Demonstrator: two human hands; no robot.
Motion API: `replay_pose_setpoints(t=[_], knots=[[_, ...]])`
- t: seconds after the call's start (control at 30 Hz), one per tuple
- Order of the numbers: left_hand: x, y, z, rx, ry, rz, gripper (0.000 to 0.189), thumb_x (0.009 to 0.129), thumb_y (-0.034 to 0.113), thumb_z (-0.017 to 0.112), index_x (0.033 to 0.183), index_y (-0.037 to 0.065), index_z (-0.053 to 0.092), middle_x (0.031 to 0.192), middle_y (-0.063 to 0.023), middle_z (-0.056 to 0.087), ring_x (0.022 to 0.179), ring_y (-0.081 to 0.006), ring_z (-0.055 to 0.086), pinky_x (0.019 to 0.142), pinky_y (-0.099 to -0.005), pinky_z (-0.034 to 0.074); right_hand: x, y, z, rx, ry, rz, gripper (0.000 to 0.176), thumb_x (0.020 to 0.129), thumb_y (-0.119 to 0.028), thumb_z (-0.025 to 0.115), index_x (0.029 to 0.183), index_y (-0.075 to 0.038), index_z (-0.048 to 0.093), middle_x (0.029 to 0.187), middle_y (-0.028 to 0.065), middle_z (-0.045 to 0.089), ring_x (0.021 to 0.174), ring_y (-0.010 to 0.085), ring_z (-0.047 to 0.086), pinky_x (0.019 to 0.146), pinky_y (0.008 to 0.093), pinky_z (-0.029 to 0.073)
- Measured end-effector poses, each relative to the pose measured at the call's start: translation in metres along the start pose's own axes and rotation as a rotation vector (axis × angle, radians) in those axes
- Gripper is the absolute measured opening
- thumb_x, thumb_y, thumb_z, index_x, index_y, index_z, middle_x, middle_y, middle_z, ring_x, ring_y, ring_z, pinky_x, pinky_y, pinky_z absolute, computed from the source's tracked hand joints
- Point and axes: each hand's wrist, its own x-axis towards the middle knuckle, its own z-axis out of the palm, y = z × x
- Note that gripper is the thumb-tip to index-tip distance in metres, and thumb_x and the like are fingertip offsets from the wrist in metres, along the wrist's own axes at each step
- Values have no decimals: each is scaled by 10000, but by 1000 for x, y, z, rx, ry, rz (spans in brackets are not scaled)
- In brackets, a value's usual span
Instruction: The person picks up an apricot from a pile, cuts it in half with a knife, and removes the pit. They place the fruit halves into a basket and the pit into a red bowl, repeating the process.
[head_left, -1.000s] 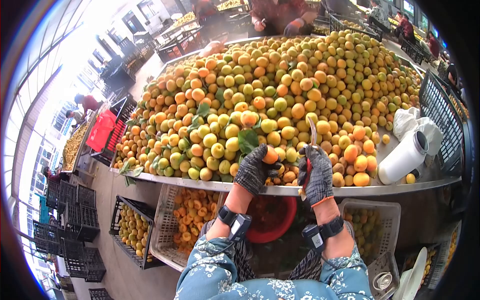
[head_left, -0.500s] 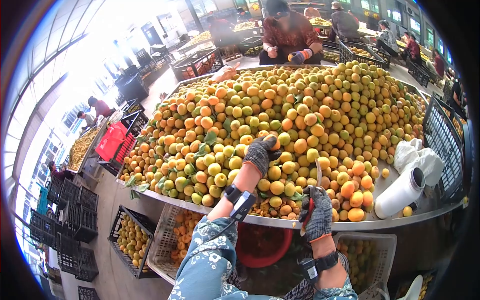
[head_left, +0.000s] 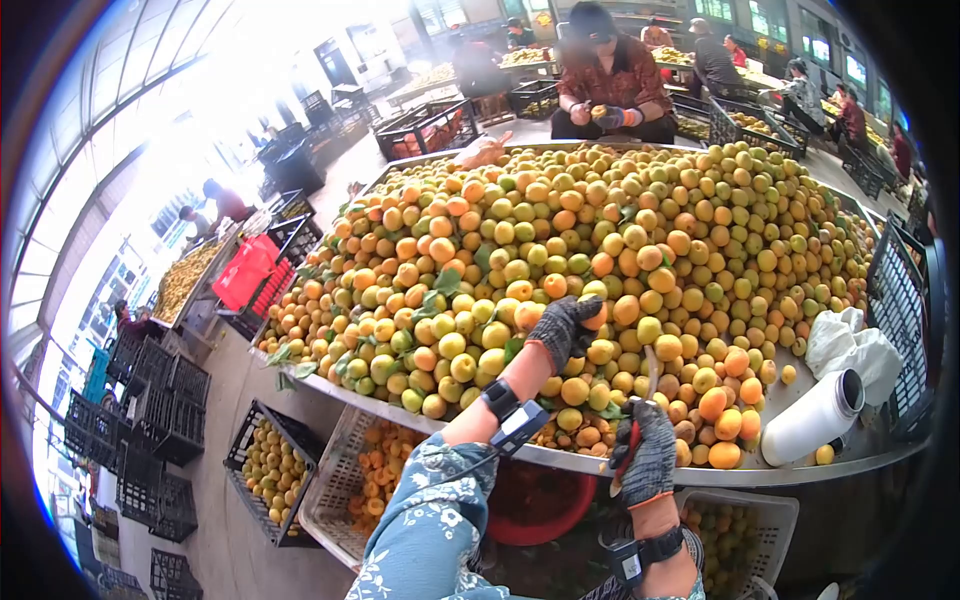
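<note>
A large heap of yellow, green and orange fruit [head_left: 500, 240] lies on a metal-edged table [head_left: 600, 464]. My left hand [head_left: 563, 330], in a dark grey knitted glove, reaches onto the heap, its fingers curled round an orange fruit [head_left: 597, 316]. My right hand [head_left: 645, 455], gloved alike, is closed round the red handle of a knife [head_left: 652, 375] near the table's front edge. The thin, curved blade points up and away from me. Small and darker fruits lie between the two hands.
A white bottle [head_left: 812, 420] and white plastic bag [head_left: 850, 350] lie at the right. Below the front edge are a red basin [head_left: 540, 505], a pale crate of halved fruit [head_left: 325, 490] and a black crate [head_left: 240, 450]. A person [head_left: 612, 80] sits across the table.
The whole view has shifted, so the table and heap appear lower and farther right. My left hand's fingers have closed round an orange fruit. My right hand still grips the knife.
</note>
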Motion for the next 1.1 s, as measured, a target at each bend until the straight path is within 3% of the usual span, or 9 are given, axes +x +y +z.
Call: replay_pose_setpoints(t=[0.13, 0.23, 0.3, 0.33, 0.43, 0.5, 0.73, 0.97, 1.1], knots=[[21, 25, 6, 82, 26, -79, 305, 797, 408, 727, 864, 132, 617, 690, -8, 582, 524, -180, 531, 472, -299, 412, -5, -1, 4, -36, -48, 64, 130, 905, -185, 598, 897, -58, 569, 594, 39, 540, 374, 130, 476, 283, 235, 383], [91, 78, 14, -136, -114, 338, 278, 899, 259, 630, 1013, 8, 590, 901, -99, 667, 819, -270, 664, 707, -388, 540, -2, 3, 2, -13, -108, 76, 122, 900, -179, 603, 910, -59, 577, 603, 41, 553, 389, 133, 495, 285, 232, 387], [105, 117, 36, -373, -188, 470, 200, 916, 204, 582, 1030, 40, 579, 840, -106, 611, 710, -270, 639, 642, -392, 577, -1, 1, 5, 32, -58, 104, 117, 897, -172, 604, 915, -59, 583, 606, 46, 556, 379, 137, 489, 286, 231, 389], [109, 130, 40, -269, -175, 502, 326, 965, 214, 472, 1193, -18, 485, 1113, -225, 597, 958, -393, 632, 861, -513, 535, -1, 0, 5, 25, -62, 87, 115, 896, -172, 605, 912, -60, 583, 606, 48, 556, 378, 138, 488, 286, 232, 390], [93, 129, 42, -287, -114, 475, 336, 957, 149, 467, 1256, 0, 433, 1084, -241, 603, 915, -376, 647, 799, -501, 560, 3, 2, -3, -27, -114, 61, 197, 929, -241, 564, 946, -46, 578, 631, 49, 559, 386, 145, 485, 326, 245, 411], [77, 117, 27, -158, -54, 357, 371, 895, 85, 568, 1241, 21, 449, 926, -136, 600, 740, -295, 651, 624, -415, 603, 3, 2, -1, -43, -126, 70, 197, 928, -243, 565, 944, -48, 578, 631, 49, 559, 385, 144, 488, 321, 246, 405], [19, 62, -40, 13, 92, 194, 261, 888, 132, 620, 1114, 32, 535, 856, -134, 652, 698, -258, 669, 553, -354, 582, 1, 5, 5, -124, -99, 43, 223, 935, -272, 560, 916, -50, 575, 608, 29, 542, 378, 129, 475, 318, 236, 384], [-17, 62, -74, 280, 317, 452, 197, 820, 76, 668, 1014, 59, 639, 825, -45, 666, 651, -141, 633, 492, -280, 529, 12, 1, -2, -25, 84, -42, 209, 917, -317, 575, 908, -109, 594, 617, -19, 546, 408, 91, 467, 341, 220, 370], [29, 44, -100, 729, 280, 685, 261, 776, 170, 704, 1012, 64, 674, 957, -101, 702, 826, -203, 670, 800, -300, 508, 16, 1, -4, 16, 87, -34, 197, 890, -301, 623, 856, -115, 569, 611, -16, 509, 452, 92, 450, 332, 222, 341]])
